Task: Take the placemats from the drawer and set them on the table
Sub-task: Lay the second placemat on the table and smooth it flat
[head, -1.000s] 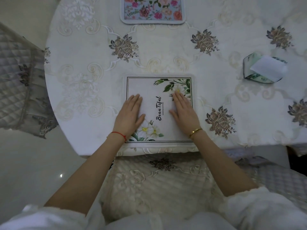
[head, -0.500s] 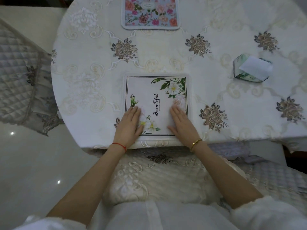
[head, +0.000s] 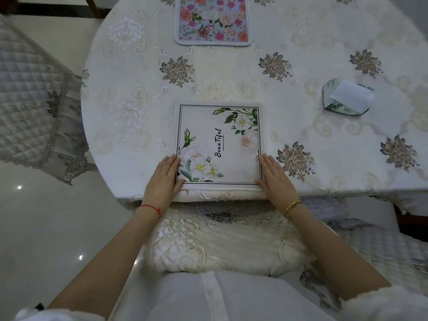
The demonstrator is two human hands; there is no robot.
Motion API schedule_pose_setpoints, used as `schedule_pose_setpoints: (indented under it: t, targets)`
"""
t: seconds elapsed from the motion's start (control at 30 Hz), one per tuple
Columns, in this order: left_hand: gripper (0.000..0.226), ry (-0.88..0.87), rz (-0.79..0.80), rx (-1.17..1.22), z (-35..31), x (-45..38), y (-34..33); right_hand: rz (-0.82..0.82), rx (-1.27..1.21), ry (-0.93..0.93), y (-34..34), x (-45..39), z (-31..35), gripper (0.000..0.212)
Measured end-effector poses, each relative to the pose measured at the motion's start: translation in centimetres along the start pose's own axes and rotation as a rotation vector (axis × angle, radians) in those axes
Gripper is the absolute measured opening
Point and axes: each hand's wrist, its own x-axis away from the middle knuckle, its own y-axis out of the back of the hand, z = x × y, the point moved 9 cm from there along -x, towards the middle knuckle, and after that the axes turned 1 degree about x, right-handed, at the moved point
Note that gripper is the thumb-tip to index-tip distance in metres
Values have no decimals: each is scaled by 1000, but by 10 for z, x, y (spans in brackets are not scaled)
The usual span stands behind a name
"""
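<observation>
Both grips flat, fingers straight and together — left hand [head: 164,179] presses the near-left corner of the white placemat [head: 220,144], right hand [head: 275,179] presses its near-right corner, thumbs on the mat's near edge. Nothing pinched.

Two placemats on the desk [head: 301,140]: the white one at the near edge, in front of the person, and a pink floral placemat [head: 213,19] at the far side, partly cut off by the frame. One tissue pack [head: 347,97] to the right, well apart from both mats. One red string on the left wrist, one gold bangle [head: 292,206] on the right. One cushioned chair seat [head: 220,239] just below the near desk edge, another quilted chair [head: 30,93] at left.

White mat lies flat, nearly square, edges squared to the near desk edge; its "Beautiful" lettering runs near-to-far, reading from the right side.

Versus a second ago: the hands were side by side on the mat's middle, covering the print — they have slid apart and nearer to the corners. Mat itself stayed put.
</observation>
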Motion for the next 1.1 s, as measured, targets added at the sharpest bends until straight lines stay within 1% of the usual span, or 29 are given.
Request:
schedule_pose_setpoints:
  t: [0.1, 0.2, 0.27, 0.43, 0.57, 0.63, 0.7, 0.77, 0.87, 1.1]
  targets:
    - [63, -48, -14, 39, -23, -1, 0, -27, -32, 95, 5, -5, 34, 67]
    - [63, -69, 6, 72, -46, -7, -7, 14, -33, 175, -5, -14, 71, 67]
    - [63, -62, 30, 73, -51, -8, -14, 42, -24, 183, -15, -15, 78, 66]
    - [67, -66, 56, 39, -36, -1, -19, 11, -52, 155, -11, -2, 49, 66]
    - [70, -92, 69, -14, -18, 2, -13, 19, -6, 125, -6, 7, 17, 65]
    - [69, -67, 56, -8, -10, 2, -9, -1, 10, 89, -1, 8, 6, 63]
    - [67, -61, 37, -5, -7, -2, -5, -33, -26, 29, 6, 3, 0, 62]
    - [65, -70, 30, 12, -10, -13, -2, -61, -67, 15, 15, -11, 5, 61]
    - [61, -92, 37, 25, -20, -42, 1, -79, -70, 57, 26, -47, 26, 60]
    - [60, -117, 102, -18, -34, -127, 4, -6, -62, 72, 28, -138, 62, 61]
